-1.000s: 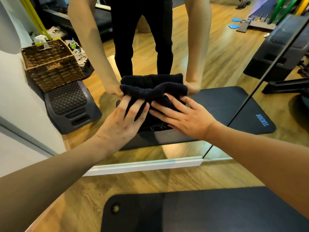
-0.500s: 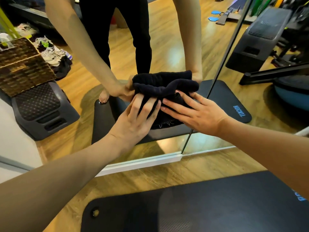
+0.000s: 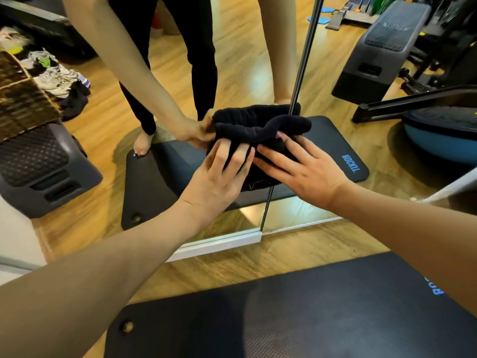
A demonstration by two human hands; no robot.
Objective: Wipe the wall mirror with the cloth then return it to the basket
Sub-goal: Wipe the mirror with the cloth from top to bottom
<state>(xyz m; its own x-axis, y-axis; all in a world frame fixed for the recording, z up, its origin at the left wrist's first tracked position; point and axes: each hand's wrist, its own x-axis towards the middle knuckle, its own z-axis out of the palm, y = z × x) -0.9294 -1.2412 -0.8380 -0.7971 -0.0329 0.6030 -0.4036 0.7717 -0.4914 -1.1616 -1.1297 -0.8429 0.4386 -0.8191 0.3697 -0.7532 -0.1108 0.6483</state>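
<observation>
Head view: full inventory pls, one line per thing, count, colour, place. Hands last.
cloth: 1, black, bunched, pressed against the mirror at centre
wall mirror: 2 panels meeting at a vertical seam, fills the upper frame
wicker basket: 1, brown, far left on the step platform
step platform: 1, grey and black, left, under the basket
exercise mat: 1, black, on the wood floor at the bottom
shoes: several, mostly white and grey, seen in the mirror at upper left
balance trainer: 1, blue, seen in the mirror at right
left hand: fingers straight, pressing the cloth
right hand: fingers straight, pressing the cloth
</observation>
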